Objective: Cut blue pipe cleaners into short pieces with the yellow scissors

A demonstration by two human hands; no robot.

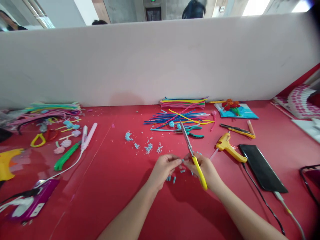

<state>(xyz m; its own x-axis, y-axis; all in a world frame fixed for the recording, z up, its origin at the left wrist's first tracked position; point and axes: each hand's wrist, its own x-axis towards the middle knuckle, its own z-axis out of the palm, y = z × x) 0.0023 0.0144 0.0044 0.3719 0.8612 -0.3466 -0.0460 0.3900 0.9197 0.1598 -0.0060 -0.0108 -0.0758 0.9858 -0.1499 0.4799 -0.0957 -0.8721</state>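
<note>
My left hand [165, 166] is closed, thumb and forefinger pinching a small light-blue piece [183, 160] that looks like cut pipe cleaner. Yellow-handled scissors [199, 171] lie across my right hand [208, 168], blades pointing up and away. That hand is closed around them, its fingertips meeting the left ones at the blue piece. Short blue cut pieces [174, 180] lie on the red table [120, 200] beneath both hands. Beyond them sit piles of light-blue fluff trimmings [148, 148].
Pipe cleaners [175, 116] and green-handled pliers [193, 133] lie ahead. To the right are a yellow glue gun [228, 146], a utility knife [238, 130] and a cabled phone [262, 168]. Leftward are a green cutter [67, 156] and a purple power strip [37, 200]. A white partition [150, 63] stands behind.
</note>
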